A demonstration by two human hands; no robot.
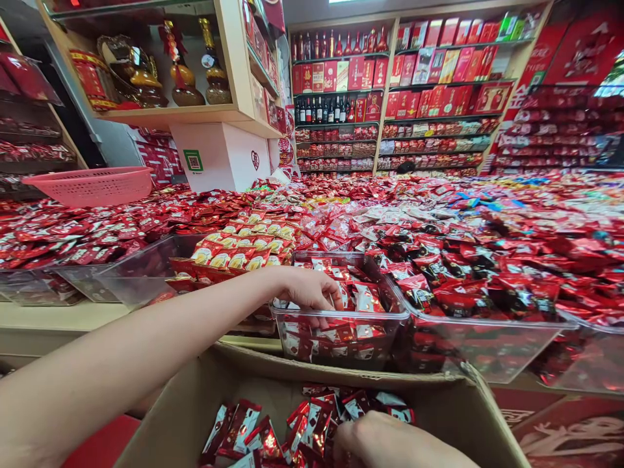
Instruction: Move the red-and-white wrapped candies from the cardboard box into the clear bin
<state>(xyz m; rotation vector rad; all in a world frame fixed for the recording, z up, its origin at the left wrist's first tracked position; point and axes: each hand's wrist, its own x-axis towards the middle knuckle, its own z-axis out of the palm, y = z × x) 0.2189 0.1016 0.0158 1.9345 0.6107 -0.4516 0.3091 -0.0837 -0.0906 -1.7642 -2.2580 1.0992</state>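
My left hand (314,292) reaches over the front rim of a clear plastic bin (341,318). Its fingers bend loosely down, apart, touching small red-and-white snack packets (368,298) in the bin; I see nothing gripped. Below, inside an open cardboard box (273,370), my right hand (383,439) is curled among loose red snack packets (314,422) of a similar look. Its fingertips are hidden by the hand's back and the packets, and it appears closed on some of them. The box stands right in front of the bin.
Another clear bin (487,331) with red-and-black packets adjoins on the right. To the left, yellow-and-red packets (238,250) rise in rows. A pink basket (92,185) sits on heaped packets. A wooden display cabinet (160,116) juts out at upper left; stocked shelves line the back.
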